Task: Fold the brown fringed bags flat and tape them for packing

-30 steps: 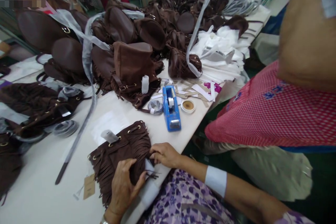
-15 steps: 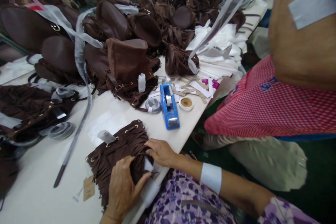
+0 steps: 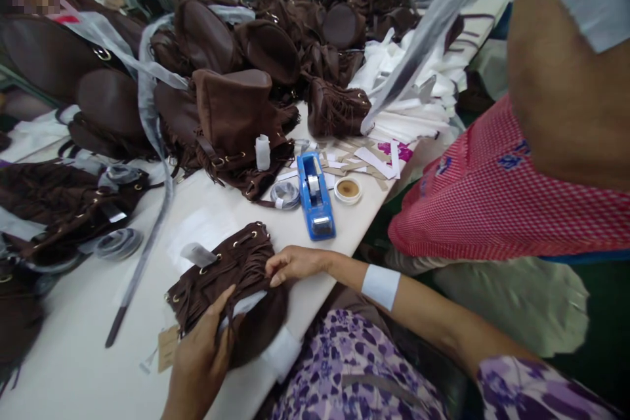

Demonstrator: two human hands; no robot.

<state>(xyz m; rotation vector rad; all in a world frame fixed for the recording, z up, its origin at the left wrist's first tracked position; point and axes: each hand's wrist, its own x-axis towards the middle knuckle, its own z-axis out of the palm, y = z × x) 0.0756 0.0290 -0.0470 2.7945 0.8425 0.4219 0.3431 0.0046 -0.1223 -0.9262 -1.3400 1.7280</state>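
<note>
My right fingers (image 3: 276, 277) pinch the fringe of the bag (image 3: 231, 262); my left fingers (image 3: 221, 315) curl against its near side. The bag lies between them on the desk (image 3: 197, 213), the blue dispenser (image 3: 315, 200) just beyond my right fingers.

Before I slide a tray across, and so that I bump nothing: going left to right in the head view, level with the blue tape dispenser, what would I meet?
Dark fringed bag, plastic-wrapped strap, upright brown bag, grey coil, blue tape dispenser, round tub, red checked apron.
</note>
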